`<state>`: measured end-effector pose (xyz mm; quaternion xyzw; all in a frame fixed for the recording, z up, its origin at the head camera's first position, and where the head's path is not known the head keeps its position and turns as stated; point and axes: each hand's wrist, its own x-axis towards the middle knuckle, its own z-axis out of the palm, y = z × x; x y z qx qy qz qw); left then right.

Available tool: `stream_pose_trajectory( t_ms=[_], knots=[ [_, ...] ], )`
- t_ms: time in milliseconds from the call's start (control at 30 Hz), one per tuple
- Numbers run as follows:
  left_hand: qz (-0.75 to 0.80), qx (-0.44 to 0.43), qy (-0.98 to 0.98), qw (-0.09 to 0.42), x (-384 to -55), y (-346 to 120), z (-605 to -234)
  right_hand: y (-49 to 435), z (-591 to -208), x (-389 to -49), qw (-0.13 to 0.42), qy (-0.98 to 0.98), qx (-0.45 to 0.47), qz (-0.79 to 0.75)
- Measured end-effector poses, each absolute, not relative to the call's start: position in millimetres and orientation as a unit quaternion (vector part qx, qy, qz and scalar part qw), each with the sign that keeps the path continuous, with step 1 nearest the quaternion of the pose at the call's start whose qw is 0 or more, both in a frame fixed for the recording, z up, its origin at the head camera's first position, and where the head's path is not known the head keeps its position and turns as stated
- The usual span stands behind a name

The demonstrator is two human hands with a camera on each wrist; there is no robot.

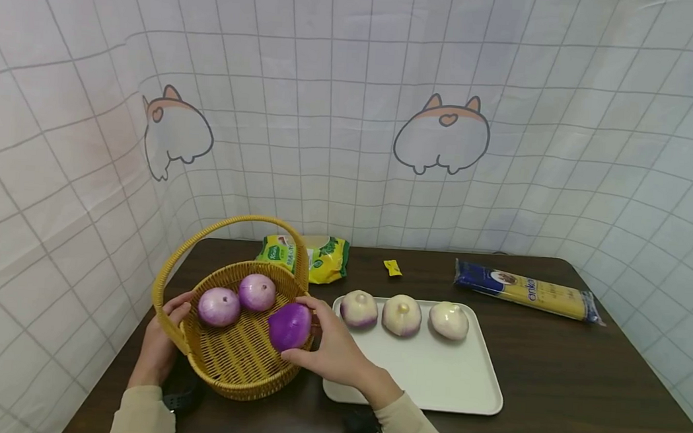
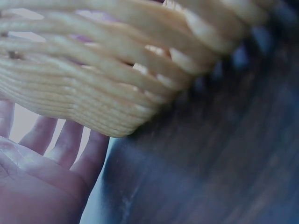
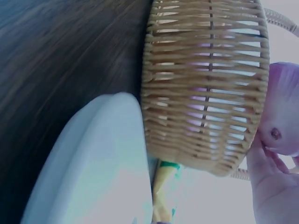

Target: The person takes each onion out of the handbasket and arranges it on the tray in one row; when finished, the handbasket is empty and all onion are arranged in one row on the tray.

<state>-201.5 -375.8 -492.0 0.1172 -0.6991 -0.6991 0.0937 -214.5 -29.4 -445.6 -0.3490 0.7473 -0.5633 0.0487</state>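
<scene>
A purple onion (image 1: 289, 327) is gripped in my right hand (image 1: 338, 345), thumb on the near side and fingers on the far side, over the right part of the wicker basket (image 1: 236, 359). The right wrist view has this onion (image 3: 282, 109) just past the rim of the woven wall (image 3: 205, 84). Inside the basket lie two more onions (image 1: 218, 307) (image 1: 257, 292) towards the far left. My left hand (image 1: 160, 337) rests against the basket's left outside; in the left wrist view its extended fingers (image 2: 63, 144) reach up to the woven side.
Right of the basket, a white tray (image 1: 414, 379) bears three pale onions (image 1: 402, 316) in a row along its far edge. Yellow-green packets (image 1: 326, 260) lie behind the basket. A small yellow wrapper (image 1: 392, 268) and a pasta pack (image 1: 526, 290) lie at the back.
</scene>
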Motion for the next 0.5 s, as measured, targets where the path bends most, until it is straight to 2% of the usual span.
stream_pose_trajectory(
  t_ms=[500],
  knots=[
    [-0.685,0.131,-0.710,0.097,-201,-373,-491,7,-436,-224,0.070,0.755,-0.331,-0.562]
  ],
)
